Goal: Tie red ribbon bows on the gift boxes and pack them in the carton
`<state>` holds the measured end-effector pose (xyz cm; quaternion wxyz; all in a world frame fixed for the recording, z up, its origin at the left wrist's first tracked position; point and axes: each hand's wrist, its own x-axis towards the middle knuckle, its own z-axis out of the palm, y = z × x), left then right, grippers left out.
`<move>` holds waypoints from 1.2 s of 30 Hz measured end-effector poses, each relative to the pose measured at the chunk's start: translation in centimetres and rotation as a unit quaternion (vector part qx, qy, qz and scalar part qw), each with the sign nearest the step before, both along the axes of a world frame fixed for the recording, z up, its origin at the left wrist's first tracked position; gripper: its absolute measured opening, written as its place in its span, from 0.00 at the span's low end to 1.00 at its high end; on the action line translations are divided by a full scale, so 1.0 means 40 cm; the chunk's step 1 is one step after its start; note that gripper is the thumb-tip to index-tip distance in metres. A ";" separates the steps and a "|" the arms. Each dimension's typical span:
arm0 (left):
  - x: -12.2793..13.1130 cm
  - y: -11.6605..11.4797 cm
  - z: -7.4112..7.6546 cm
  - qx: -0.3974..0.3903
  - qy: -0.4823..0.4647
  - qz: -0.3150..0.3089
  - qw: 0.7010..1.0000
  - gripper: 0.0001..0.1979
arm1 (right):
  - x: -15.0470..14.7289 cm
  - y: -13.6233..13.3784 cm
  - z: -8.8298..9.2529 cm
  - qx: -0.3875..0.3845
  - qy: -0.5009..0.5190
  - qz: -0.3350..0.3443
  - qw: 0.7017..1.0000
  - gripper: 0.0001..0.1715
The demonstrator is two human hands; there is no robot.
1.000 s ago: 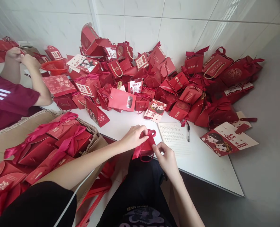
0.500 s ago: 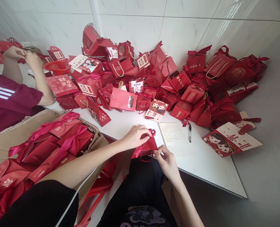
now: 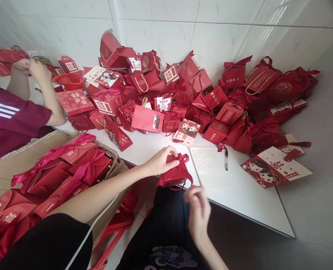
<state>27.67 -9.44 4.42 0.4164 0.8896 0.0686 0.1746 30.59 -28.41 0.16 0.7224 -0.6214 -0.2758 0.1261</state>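
Observation:
A small red gift box (image 3: 174, 173) with a ribbon bow and a cord handle sits at the table's front edge. My left hand (image 3: 161, 162) grips its upper left side, thumb near the ribbon loop (image 3: 184, 158). Below and right of the box, my right hand (image 3: 198, 212) is away from it, slightly blurred. Its fingers are loosely bent and apart, and nothing shows in them.
Many red gift boxes (image 3: 170, 90) are heaped along the tiled wall. An open notebook (image 3: 211, 168) and a pen (image 3: 226, 159) lie on the white table (image 3: 256, 202). At left stands a cardboard box (image 3: 9, 161) of ribboned boxes; beyond it, another person's hands (image 3: 38, 71) work.
My right hand has let go of the ribbon and dropped down toward me, off the box. My left hand has shifted slightly left, from the bow to the box's upper side.

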 end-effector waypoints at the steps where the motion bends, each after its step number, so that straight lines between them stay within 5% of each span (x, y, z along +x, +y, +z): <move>1: -0.003 0.003 0.003 0.004 0.004 -0.004 1.000 0.07 | -0.020 0.009 0.000 -0.054 -0.002 0.083 0.995 0.19; 3: -0.011 0.008 0.007 0.031 0.016 -0.014 0.999 0.04 | -0.045 0.033 0.000 -0.170 0.010 0.224 0.960 0.25; 5: -0.018 0.009 0.010 0.056 0.030 -0.027 0.998 0.02 | -0.050 0.058 0.000 -0.226 0.037 0.274 0.934 0.28; 16: -0.013 -0.001 0.005 0.068 0.046 -0.005 0.997 0.01 | -0.042 0.115 0.014 -0.163 0.114 0.203 0.959 0.32; 23: -0.008 -0.010 -0.005 0.033 0.059 0.022 0.997 0.02 | -0.062 0.142 0.006 -0.207 0.163 0.244 0.933 0.39; 30: -0.009 -0.008 -0.023 0.022 0.047 0.021 0.998 0.02 | -0.068 0.145 -0.004 -0.124 0.148 0.248 0.950 0.36; 36: -0.006 -0.007 -0.025 0.007 0.040 0.018 0.999 0.03 | -0.084 0.140 -0.013 -0.129 0.100 0.308 0.937 0.36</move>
